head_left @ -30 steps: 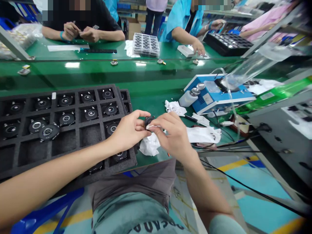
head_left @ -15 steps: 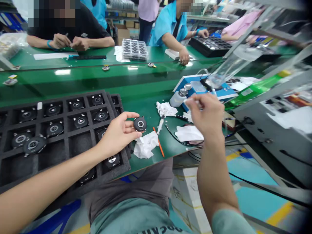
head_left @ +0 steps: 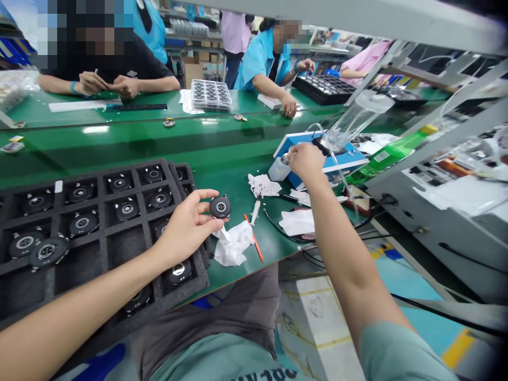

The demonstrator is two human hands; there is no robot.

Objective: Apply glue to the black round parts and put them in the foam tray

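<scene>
- The right hand [head_left: 307,160] has moved from the air over the table [head_left: 226,180] to the top of the bottle [head_left: 279,170]; one second ago it was together with the left hand [head_left: 186,225] at the watch [head_left: 220,207].
- The left hand is closed on the rim of the watch, between thumb and fingers, and holds it above the table, near the tissue [head_left: 233,243]; the round sensor side is seen.
- The right hand has its fingers bent at the bottle's top; I cannot tell how far open they are, or if they hold something.
- The bottle stands just beside the blue machine [head_left: 291,141].
- The orange stick [head_left: 257,244] and the syringe [head_left: 256,210] lie near the tissue.
- At the left is the foam tray [head_left: 125,246] with more watches in its compartments; one loose watch [head_left: 50,251] lies tilted over another.
</scene>
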